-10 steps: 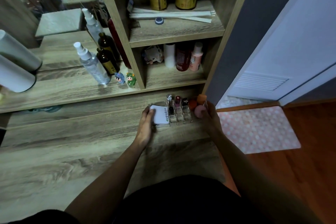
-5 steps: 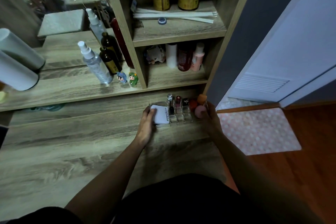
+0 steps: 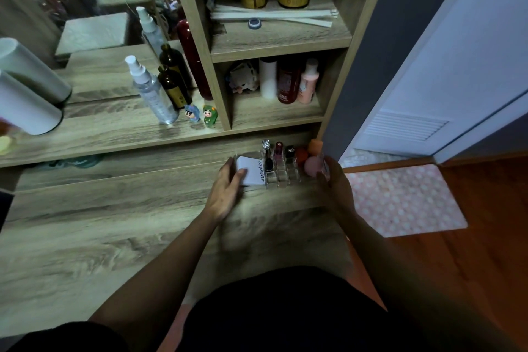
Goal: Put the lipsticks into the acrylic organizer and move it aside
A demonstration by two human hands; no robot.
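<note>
The clear acrylic organizer stands on the wooden dresser top, close to the shelf unit's base at the far right. Several lipsticks stand upright in its slots, with a white compact at its left end and pink and orange sponges at its right end. My left hand grips the organizer's left end, thumb on the compact. My right hand holds its right end. Both hands are shut on it.
A shelf unit with bottles rises just behind the organizer. A spray bottle, dark bottles and two small figurines stand to the left on a raised ledge. The dresser's right edge drops to a pink mat on the floor.
Hands and organizer stay in nearly the same place; the organizer sits a touch nearer the shelf base and the view has shifted slightly.
</note>
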